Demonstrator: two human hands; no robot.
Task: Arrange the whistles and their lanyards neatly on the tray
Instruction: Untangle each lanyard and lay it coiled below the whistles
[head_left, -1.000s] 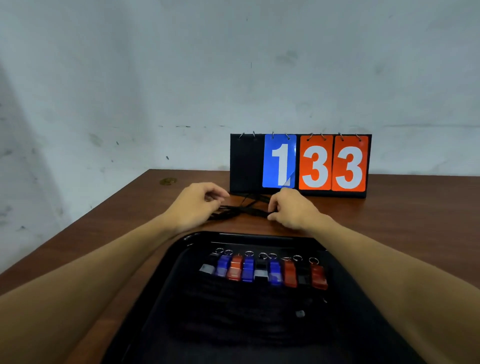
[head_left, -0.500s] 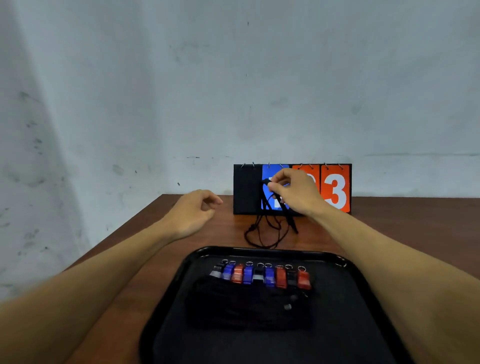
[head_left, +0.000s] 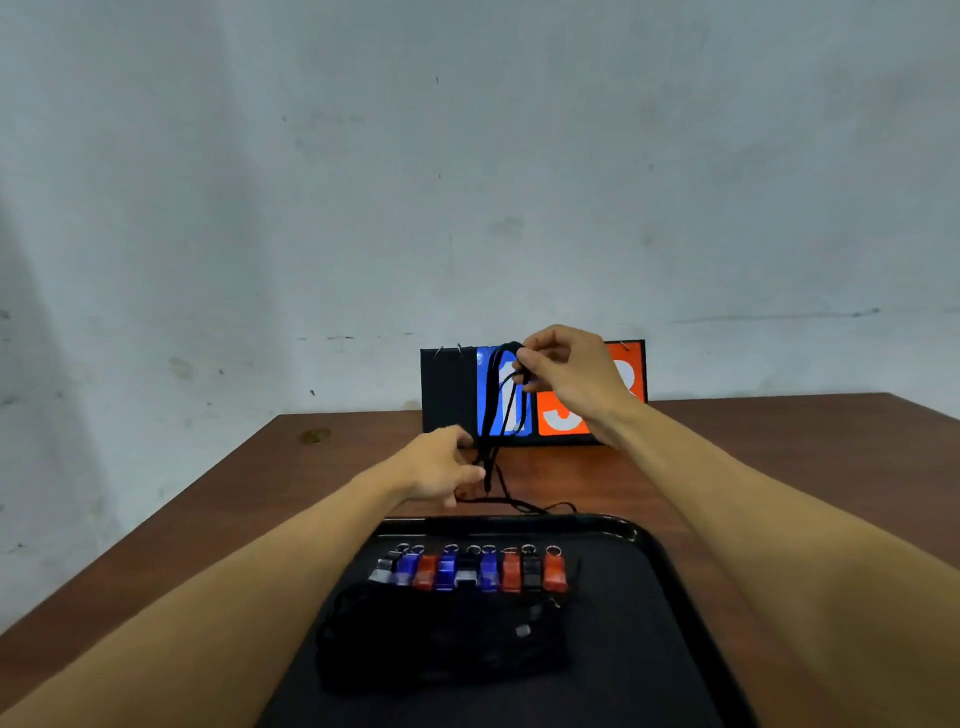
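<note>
Fingertips of the right hand pinched the top loop of a black lanyard just right of the frame's centre, in front of a flip scoreboard. Below it the left hand curled thumb and fingers round the hanging strands, and the loose tail trailed on the brown table just above the far rim of the black tray. From the head camera (the only view) the step in hand looked like gathering this cord into even loops off the tray. The next move, as I judge it, called for folding it compactly and laying it with the dark pile of lanyards at lower centre, without knocking the row of whistles. Those lay side by side on the tray, blue, red, black and grey, key rings toward the far rim. The held cord was thin, limp and doubled over.
</note>
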